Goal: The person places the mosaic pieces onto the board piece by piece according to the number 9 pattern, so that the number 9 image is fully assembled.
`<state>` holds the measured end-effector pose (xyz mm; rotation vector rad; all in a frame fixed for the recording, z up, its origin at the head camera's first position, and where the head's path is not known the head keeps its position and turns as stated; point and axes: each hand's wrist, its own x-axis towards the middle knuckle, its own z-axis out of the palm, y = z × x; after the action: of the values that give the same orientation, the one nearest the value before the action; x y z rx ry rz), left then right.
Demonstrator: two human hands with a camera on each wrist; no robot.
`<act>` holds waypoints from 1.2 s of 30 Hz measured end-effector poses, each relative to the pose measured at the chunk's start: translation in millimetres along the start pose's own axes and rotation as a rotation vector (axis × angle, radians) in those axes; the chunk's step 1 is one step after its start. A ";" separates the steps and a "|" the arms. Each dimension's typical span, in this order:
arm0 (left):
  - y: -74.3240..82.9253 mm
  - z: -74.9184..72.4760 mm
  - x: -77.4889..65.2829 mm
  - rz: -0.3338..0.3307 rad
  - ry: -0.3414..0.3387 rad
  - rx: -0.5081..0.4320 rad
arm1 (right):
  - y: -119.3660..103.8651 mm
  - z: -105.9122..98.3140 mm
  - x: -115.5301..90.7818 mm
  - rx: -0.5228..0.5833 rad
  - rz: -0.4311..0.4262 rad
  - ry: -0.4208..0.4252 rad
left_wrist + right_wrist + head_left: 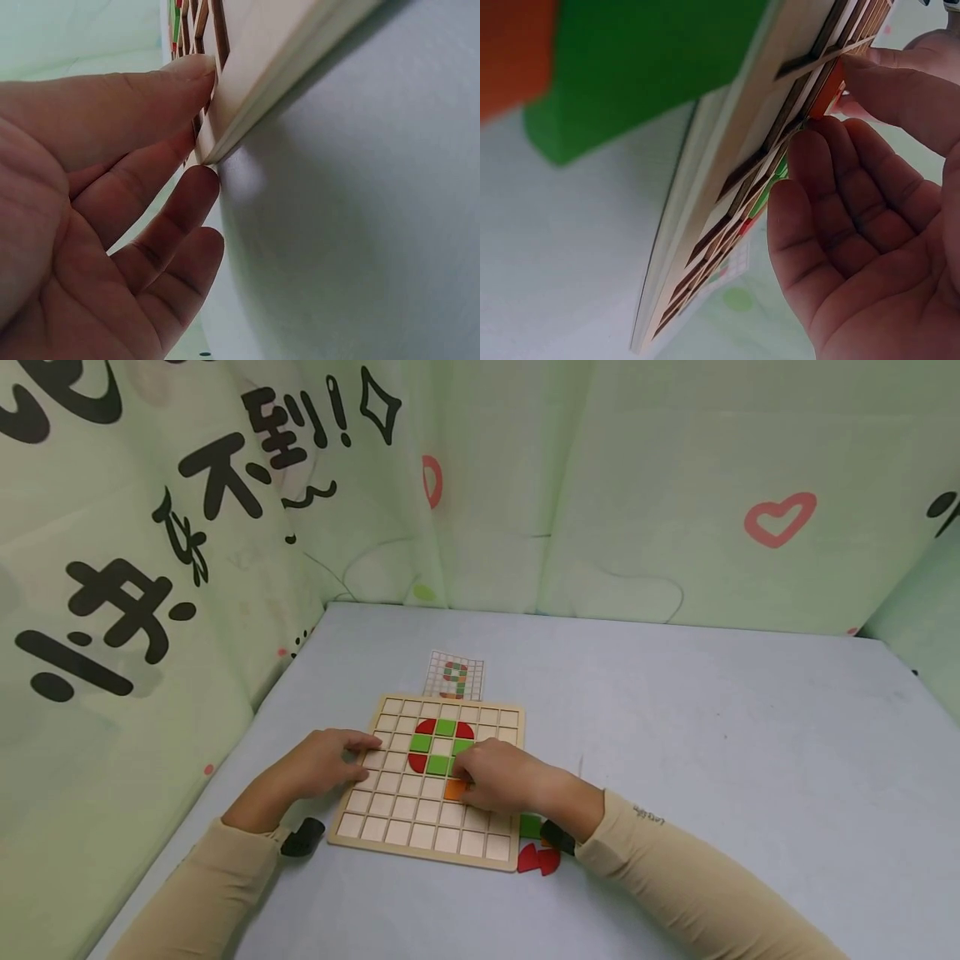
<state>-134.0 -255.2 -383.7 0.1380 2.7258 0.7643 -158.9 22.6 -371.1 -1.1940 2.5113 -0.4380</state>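
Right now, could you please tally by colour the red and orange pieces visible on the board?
Red pieces: 3
Orange piece: 1, at the fingertips of the right hand
Total: 4

Beige left sleeve (198,885), matching beige right sleeve (690,877), small dark lettering (648,815) there, black left-wrist camera (303,837), and black right-wrist camera (557,837) too!

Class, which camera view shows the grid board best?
The head view: it shows the grid board nearly whole from above, though the right hand covers some. The left wrist shows only a small portion; the right wrist shows it steeply slanted, cut off above.
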 end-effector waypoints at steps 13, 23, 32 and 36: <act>2.3 -0.3 -1.5 -0.004 0.000 0.008 | -0.6 -1.2 -2.1 0.016 -0.002 -0.009; 3.4 -1.2 -1.5 -0.005 -0.002 0.012 | 3.1 -4.2 -7.5 0.059 -0.032 -0.020; 3.1 -1.0 -0.7 -0.013 -0.007 0.011 | 8.5 -7.5 -13.5 0.125 -0.008 -0.082; 3.2 -0.6 -0.9 -0.013 -0.008 0.000 | 11.2 -9.3 -17.3 0.158 0.009 -0.104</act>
<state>-133.3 -253.0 -381.3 0.1229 2.7163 0.7589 -160.2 44.2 -364.6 -1.1154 2.3456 -0.5472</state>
